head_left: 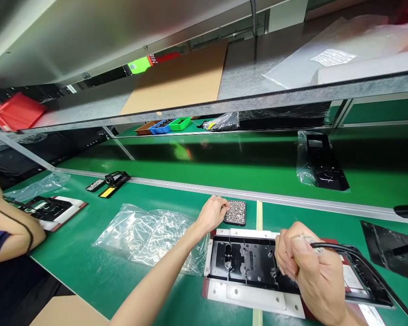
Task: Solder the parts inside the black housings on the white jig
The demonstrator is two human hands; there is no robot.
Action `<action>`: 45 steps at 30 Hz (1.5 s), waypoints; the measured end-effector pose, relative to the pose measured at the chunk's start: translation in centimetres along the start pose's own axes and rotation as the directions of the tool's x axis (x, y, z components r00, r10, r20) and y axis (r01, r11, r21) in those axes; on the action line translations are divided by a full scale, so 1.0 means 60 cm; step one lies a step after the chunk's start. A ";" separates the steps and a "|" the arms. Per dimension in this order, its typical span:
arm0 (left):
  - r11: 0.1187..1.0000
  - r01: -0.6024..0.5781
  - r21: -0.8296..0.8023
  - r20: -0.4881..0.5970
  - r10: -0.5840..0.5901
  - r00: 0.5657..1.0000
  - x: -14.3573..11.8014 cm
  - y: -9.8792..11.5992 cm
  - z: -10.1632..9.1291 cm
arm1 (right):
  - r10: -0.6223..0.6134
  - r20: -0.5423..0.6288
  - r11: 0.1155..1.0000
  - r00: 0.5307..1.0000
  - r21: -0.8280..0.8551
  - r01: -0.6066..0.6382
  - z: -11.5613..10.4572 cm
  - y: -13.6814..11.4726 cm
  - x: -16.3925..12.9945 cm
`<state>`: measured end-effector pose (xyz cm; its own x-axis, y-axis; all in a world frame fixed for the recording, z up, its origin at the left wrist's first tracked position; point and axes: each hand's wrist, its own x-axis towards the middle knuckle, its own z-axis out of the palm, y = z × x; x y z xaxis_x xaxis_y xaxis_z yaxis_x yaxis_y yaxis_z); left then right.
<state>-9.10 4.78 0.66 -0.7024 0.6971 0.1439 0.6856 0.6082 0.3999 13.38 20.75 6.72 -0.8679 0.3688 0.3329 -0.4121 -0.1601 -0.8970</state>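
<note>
My left hand (213, 213) is at the left edge of a small square black tray (237, 213) full of tiny shiny metal pieces that look like screws. Its fingertips are pinched together, and anything between them is too small to see. My right hand (311, 267) is wrapped around a corded tool (308, 238), mostly hidden by the fingers, with a black cable (336, 246) running off to the right. Beneath that hand lies a black plastic panel (251, 262), held in a white fixture (255, 296) with reddish-brown edges. The tool's tip is hidden.
A clear plastic bag (146, 233) lies left of the fixture. At the far left is a co-worker's arm (13, 222) beside another white fixture (64, 210). A metal shelf (258, 68) hangs above the bench. Black parts (326, 163) rest behind the rail.
</note>
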 end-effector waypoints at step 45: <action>0.691 -0.695 0.200 0.117 0.687 0.717 -0.083 0.188 0.035 | -0.042 -0.062 0.999 0.997 0.007 0.043 0.007 -0.033 0.020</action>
<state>2.51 8.95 2.56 -0.0100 0.9621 0.2725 0.9999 0.0117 -0.0046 13.01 21.09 9.00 -0.8310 0.4309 0.3518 -0.4508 -0.1511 -0.8798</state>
